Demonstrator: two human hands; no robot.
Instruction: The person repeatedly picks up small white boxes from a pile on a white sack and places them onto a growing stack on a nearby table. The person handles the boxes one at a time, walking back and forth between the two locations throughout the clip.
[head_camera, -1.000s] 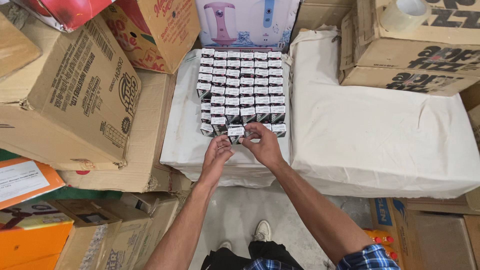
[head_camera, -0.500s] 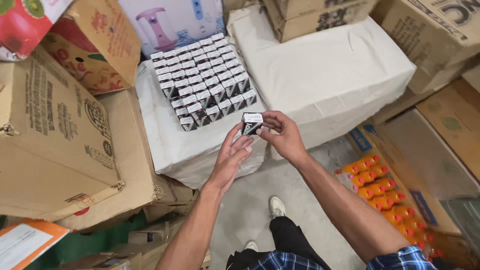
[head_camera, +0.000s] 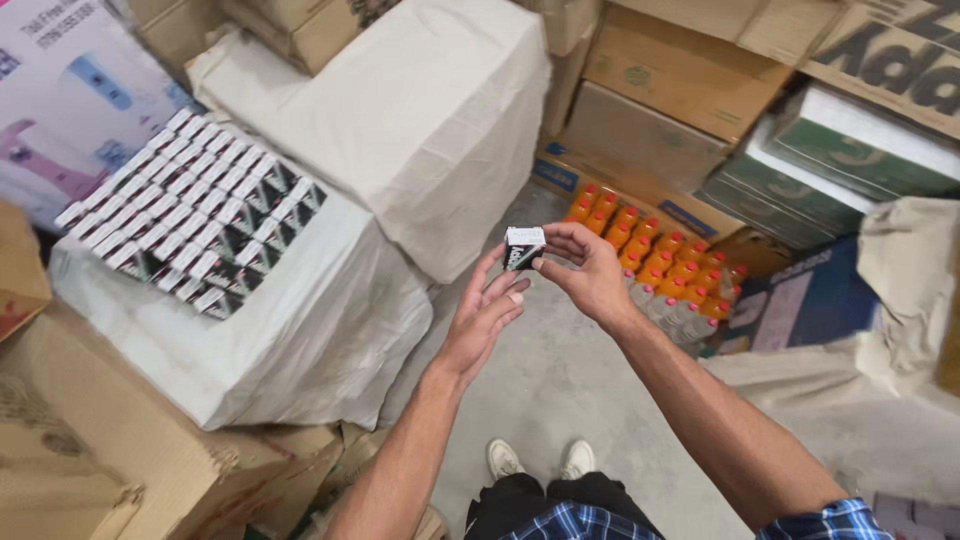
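The small carton (head_camera: 524, 247) is a squat box with a white top flap and dark, nearly black sides carrying pale print; its edges look crisp and its card surface smooth. It sits in the air above the grey concrete floor (head_camera: 560, 380), well clear of the stacks around it. The right hand (head_camera: 585, 268) pinches it, fingers curled over the top and thumb beneath, closed firmly on the carton. The left hand (head_camera: 485, 315) is open and flat, palm up, its fingertips touching or just under the carton's lower edge; it grips nothing.

To the left, many matching cartons (head_camera: 190, 225) lie packed in tight rows on a bundle wrapped in white woven sacking (head_camera: 290, 340), whose cloth is creased and slack at the corners. A second, larger white-wrapped bundle (head_camera: 430, 130) stands behind. To the right, an open tray holds bottles with orange caps (head_camera: 665, 270), round and glossy. Brown corrugated boxes (head_camera: 680, 80) rise beyond, matte and scuffed.
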